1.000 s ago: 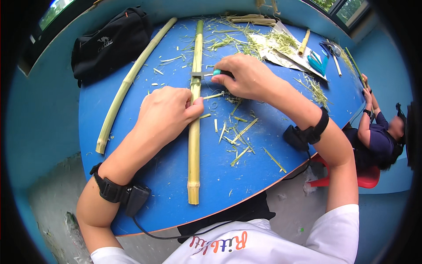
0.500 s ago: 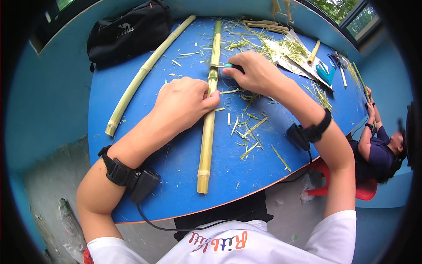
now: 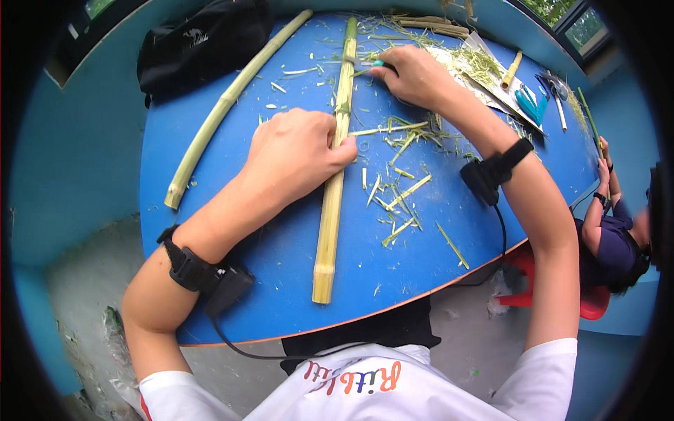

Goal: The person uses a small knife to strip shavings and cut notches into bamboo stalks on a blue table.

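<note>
A yellow-green bamboo pole (image 3: 327, 231) lies lengthwise in front of me on the blue table. My left hand (image 3: 298, 149) is closed around its middle, thumb on the right side. In my right hand (image 3: 415, 76) is a small knife (image 3: 378, 63) with a turquoise and black handle; its blade is hard to make out but reaches the pole near the far end, beside a joint. A thin strip of green peel shows by the blade. Between the two hands, part of the pole's surface looks pale and scraped.
A second bamboo pole (image 3: 219, 112) lies to the left, near a black bag (image 3: 203, 52). Green shavings (image 3: 404, 196) litter the right side. Farther right are a shaving-covered sheet (image 3: 484, 95), a short bamboo piece (image 3: 512, 70) and a turquoise-handled tool (image 3: 531, 105). Another person (image 3: 611, 231) holds a green stalk.
My right hand has moved with the knife farther up the pole, toward its far end. My left hand still grips the middle. The whole view has shifted slightly.
</note>
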Motion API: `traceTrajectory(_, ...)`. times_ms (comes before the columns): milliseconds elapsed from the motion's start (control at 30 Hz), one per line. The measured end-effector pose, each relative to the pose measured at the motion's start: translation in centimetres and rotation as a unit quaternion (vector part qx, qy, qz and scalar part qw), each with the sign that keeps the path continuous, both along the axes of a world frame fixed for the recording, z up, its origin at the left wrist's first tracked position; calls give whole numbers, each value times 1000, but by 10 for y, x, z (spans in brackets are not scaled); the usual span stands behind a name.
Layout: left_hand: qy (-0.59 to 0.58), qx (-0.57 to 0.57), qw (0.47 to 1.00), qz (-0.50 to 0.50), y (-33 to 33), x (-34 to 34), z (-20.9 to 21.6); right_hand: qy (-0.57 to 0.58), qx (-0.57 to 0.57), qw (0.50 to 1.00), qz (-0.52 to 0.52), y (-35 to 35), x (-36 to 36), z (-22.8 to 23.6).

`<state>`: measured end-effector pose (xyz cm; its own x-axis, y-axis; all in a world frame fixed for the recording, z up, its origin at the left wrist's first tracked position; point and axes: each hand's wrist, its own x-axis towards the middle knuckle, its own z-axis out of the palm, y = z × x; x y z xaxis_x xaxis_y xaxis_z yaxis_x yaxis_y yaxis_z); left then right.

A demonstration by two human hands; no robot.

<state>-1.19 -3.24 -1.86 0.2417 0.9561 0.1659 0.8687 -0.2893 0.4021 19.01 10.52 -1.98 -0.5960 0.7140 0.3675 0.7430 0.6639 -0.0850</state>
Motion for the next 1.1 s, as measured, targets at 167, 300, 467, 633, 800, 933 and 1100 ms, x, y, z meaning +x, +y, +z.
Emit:
traceTrajectory(167, -11, -10, 1000, 7, -1, -10, -4, 7, -63, 996, 62, -25, -11, 9)
traceTrajectory(300, -31, 24, 999, -13, -2, -10, -10, -50, -212, 975, 35, -20, -8, 21)
traceTrajectory(467, -38, 27, 999, -28, -2, -16, -10, 48, -196, 974, 105, -14, -2, 9)
traceTrajectory(633, -40, 48, 997, -46, -2, -22, -13, 32, -126, 987, 98, -22, -15, 4)
traceTrajectory(800, -26, 15, 999, -37, -2, -21, -8, 26, -120, 988, 96, -27, -16, 4)
traceTrajectory(933, -20, 12, 999, -40, -3, -25, -7, 58, -109, 985, 123, -18, -13, -5)
traceTrajectory(1100, -35, 32, 998, -51, -1, -22, -11, 20, -52, 989, 136, -16, -5, -5)
